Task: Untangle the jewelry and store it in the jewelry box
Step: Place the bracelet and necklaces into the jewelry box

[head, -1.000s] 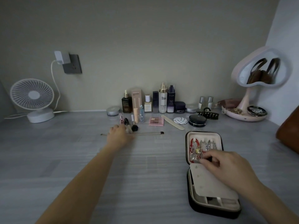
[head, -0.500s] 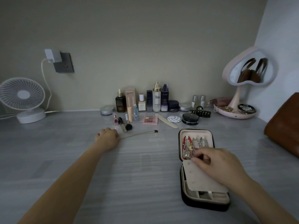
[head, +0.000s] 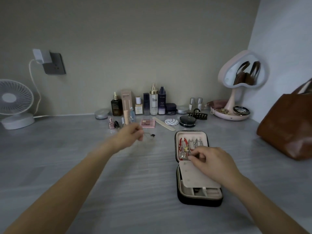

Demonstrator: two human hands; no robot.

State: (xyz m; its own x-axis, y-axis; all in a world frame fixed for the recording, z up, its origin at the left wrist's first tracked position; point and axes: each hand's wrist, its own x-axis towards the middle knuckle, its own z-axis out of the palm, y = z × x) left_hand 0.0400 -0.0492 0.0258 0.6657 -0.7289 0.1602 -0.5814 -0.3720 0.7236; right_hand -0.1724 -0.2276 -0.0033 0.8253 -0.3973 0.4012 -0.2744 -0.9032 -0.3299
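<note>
Grey tabletop (head: 67,157), near right: open jewelry box (head: 199,201), right hand (head: 214,162) over its beige flap (head: 194,176), grip narrow at the chains (head: 194,143) in the lid, can't tell on what; farther left, left hand (head: 130,134) grip pinching a thin necklace (head: 152,135); cosmetics (head: 154,103) along far wall.

Fan (head: 15,98) cut by left edge; left hand (head: 128,134), necklace (head: 149,135) motion-blurred.

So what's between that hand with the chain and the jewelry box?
Head view: only the thin dark-beaded chain in the left hand, then bare grey tabletop up to the black zip jewelry box.
</note>
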